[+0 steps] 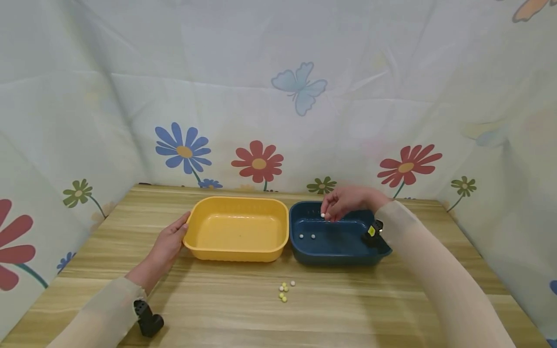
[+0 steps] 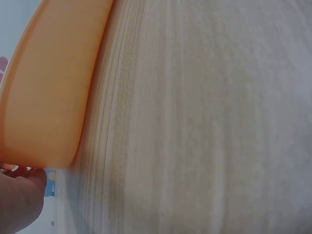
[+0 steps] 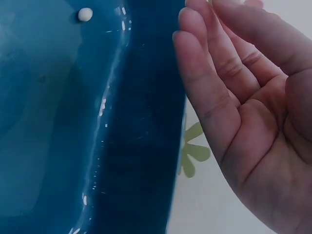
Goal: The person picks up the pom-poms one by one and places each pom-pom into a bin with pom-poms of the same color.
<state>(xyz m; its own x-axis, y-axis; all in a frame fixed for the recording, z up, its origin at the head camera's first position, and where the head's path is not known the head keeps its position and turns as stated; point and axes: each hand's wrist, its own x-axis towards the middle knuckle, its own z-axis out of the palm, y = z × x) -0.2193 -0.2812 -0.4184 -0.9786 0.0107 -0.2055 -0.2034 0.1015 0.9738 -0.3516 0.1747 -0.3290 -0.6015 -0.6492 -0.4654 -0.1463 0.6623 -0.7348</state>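
A yellow basin [image 1: 237,229] and a dark blue basin [image 1: 339,239] stand side by side on the wooden table [image 1: 348,299]. My left hand [image 1: 169,241] rests with straight fingers against the yellow basin's left wall [image 2: 44,97]. My right hand [image 1: 345,200] hovers over the blue basin's far rim, with a small white bead [image 1: 323,215] at its thumb and forefinger tips. Two white beads [image 1: 306,236] lie on the blue basin's floor. In the right wrist view the other fingers [image 3: 214,83] hang relaxed beside the blue wall [image 3: 136,122], and one bead [image 3: 85,14] shows inside.
Several small yellow and white beads [image 1: 284,291] lie loose on the table in front of the two basins. A flowered cloth backdrop [image 1: 278,96] closes in the table at the back and on both sides.
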